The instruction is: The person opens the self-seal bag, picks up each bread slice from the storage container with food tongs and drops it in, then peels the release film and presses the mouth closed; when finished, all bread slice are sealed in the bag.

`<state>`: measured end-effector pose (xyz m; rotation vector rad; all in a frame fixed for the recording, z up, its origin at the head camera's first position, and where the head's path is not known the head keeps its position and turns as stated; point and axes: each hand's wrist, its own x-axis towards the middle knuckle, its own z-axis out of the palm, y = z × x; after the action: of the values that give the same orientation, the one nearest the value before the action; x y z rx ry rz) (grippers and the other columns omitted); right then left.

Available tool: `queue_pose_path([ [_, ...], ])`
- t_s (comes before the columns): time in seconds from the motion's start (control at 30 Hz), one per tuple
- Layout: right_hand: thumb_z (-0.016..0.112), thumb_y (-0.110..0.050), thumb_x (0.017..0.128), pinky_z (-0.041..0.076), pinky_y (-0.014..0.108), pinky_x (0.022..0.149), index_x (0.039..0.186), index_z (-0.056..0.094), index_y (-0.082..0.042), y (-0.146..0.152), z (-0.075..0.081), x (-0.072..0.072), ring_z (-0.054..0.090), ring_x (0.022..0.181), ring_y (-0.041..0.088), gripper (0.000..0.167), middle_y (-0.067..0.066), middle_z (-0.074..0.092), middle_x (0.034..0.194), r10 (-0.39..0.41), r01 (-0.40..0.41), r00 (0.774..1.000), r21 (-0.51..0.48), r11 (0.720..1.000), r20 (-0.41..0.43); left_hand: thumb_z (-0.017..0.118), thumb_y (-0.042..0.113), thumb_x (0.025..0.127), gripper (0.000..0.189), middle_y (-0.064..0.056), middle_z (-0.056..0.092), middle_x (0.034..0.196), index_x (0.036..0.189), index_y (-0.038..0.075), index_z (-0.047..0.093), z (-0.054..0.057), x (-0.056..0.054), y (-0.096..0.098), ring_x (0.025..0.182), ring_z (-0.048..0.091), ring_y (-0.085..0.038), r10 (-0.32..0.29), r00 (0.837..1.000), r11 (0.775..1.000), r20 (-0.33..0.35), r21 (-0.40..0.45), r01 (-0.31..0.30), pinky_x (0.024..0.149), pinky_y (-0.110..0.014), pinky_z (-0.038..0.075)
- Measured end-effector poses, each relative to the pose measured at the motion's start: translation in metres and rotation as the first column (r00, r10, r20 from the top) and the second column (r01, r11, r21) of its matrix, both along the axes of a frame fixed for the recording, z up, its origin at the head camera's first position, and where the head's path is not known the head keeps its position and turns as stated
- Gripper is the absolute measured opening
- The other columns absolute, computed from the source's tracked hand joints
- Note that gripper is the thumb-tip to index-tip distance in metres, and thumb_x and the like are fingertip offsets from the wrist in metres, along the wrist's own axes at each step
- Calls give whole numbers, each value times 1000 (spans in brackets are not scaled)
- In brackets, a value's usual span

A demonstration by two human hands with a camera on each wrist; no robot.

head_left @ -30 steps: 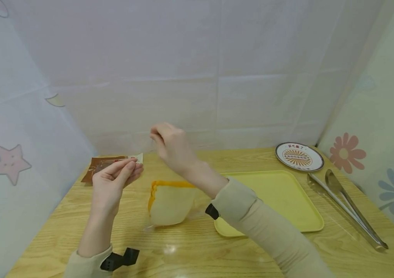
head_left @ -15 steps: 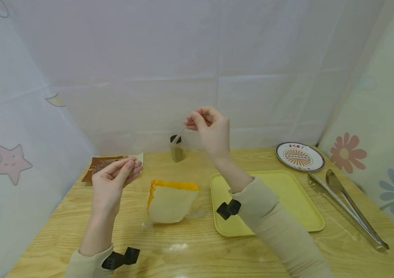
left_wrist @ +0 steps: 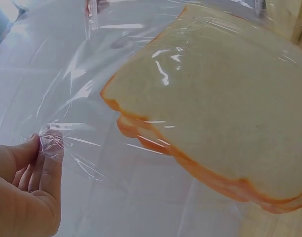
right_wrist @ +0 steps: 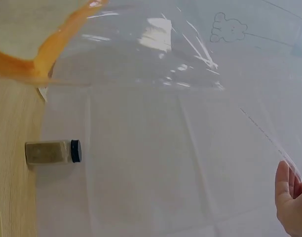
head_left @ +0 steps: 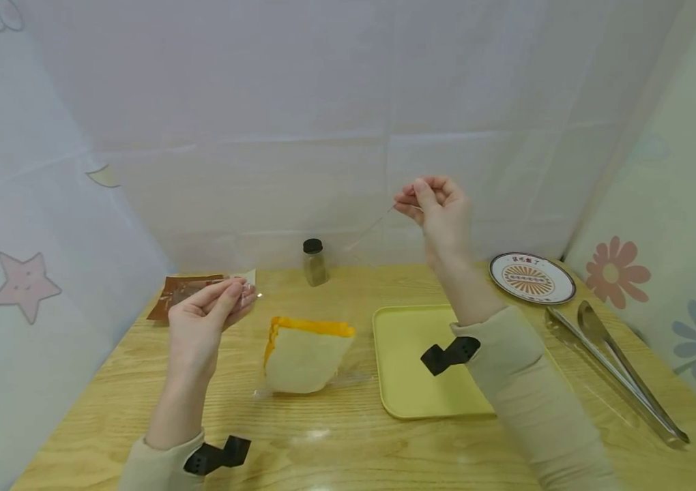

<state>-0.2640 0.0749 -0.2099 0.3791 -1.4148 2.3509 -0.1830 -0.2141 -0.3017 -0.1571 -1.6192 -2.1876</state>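
Pale bread slices (head_left: 306,365) with an orange crust sit inside a clear plastic bag (left_wrist: 74,106), above the table's middle. My left hand (head_left: 197,327) pinches a crumpled corner of that bag between thumb and fingers. To the right and higher up, my right hand (head_left: 446,215) pinches a thin transparent strip (right_wrist: 262,129) between thumb and fingertips. The strip trails down and leftward from the fingers. In the left wrist view the bread (left_wrist: 215,108) fills much of the frame, with shiny creases in the plastic beside it.
A small black-capped jar (head_left: 314,266) of brownish powder stands at the back. A yellow tray (head_left: 409,382) lies on the right under my forearm. Beyond it are a patterned plate (head_left: 532,262) and metal tongs (head_left: 618,375). A brown package (head_left: 170,296) lies back left.
My right hand has moved right and upward from above the bread, drawing the transparent strip out with it. The jar behind it came into view. My left hand stays in place.
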Motion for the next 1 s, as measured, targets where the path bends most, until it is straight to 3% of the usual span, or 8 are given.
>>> queue_pose_path([
  [0.37,58,-3,90,60,26,68,85,54,0,52,15,-6,66,66,18,8,10,62,76,-55,52,998,-128,990,-21,66,4,86,19,-4,74,83,102,-6,69,0,-1,2,76,72,-14,-2,1000,1000,22,13,2,73,-28,58],
  [0.73,63,0,85,60,29,67,85,53,4,86,23,-4,66,64,22,11,14,62,74,-65,58,998,-251,966,-23,65,6,86,12,-4,74,83,95,4,73,0,0,2,77,72,-14,-10,1000,1000,25,0,10,73,-27,58],
  [0.9,66,1,83,60,29,65,84,53,5,99,24,-4,65,62,23,14,15,62,72,-96,84,995,-286,955,-26,65,6,87,17,-4,74,84,101,-1,71,-1,0,2,78,72,-15,-8,1000,1000,21,-13,8,72,-26,58],
  [1.0,68,0,81,60,29,66,85,55,6,106,25,-1,66,64,23,15,15,62,72,-98,85,994,-262,961,-38,64,5,87,17,-4,74,84,101,-1,71,-1,0,1,77,72,-15,-3,1000,1000,15,-12,3,72,-27,58],
])
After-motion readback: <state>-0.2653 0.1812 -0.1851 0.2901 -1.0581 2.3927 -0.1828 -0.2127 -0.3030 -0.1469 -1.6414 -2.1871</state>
